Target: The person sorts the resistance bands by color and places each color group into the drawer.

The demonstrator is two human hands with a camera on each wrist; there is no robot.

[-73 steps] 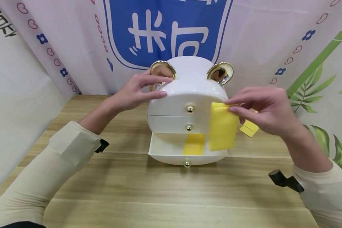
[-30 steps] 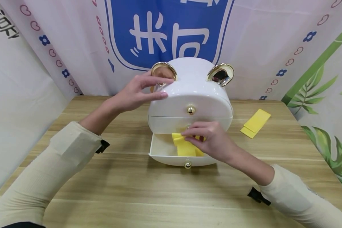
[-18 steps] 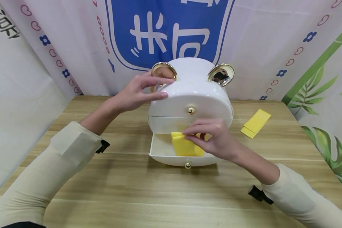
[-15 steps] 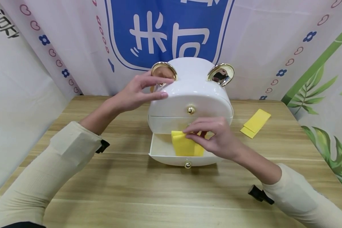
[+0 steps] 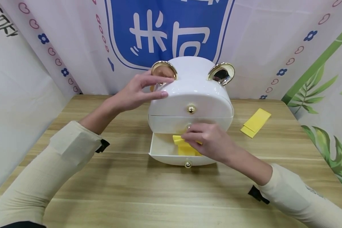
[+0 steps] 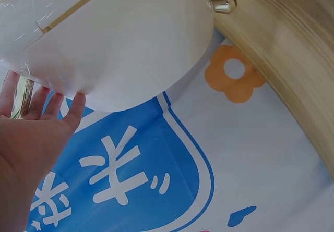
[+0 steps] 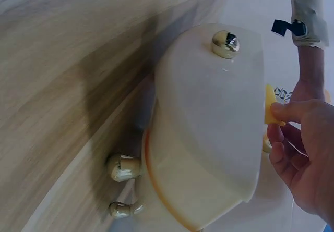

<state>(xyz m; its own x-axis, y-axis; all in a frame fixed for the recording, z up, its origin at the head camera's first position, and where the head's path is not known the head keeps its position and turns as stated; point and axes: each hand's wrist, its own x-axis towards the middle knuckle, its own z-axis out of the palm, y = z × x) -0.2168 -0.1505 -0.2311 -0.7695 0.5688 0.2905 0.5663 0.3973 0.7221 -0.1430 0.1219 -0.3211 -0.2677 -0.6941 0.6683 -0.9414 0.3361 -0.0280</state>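
Observation:
A white drawer box [image 5: 192,72] with gold ears stands on the table, its bottom drawer [image 5: 161,145] pulled out. My left hand [image 5: 135,92] rests on its upper left corner, fingers extended about the gold left ear [image 5: 163,69]. The left wrist view shows these fingertips against the white shell [image 6: 130,49]. My right hand [image 5: 212,141] pinches a folded yellow sheet [image 5: 185,148], cloth or paper, by its top edge over the open drawer. The sheet's lower part is inside the drawer. In the right wrist view only a corner of the yellow sheet [image 7: 271,104] shows.
More folded yellow sheets [image 5: 256,123] lie overlapping on the wooden table [image 5: 148,199], right of the box. Gold knobs [image 5: 191,109] stick out of the drawer fronts. A printed curtain [image 5: 253,47] hangs close behind the box.
My right hand has carried the yellow sheet left from beside the box to the drawer, and lately dipped lower with it. The sheet lying there earlier is now hidden. My left hand stays put.

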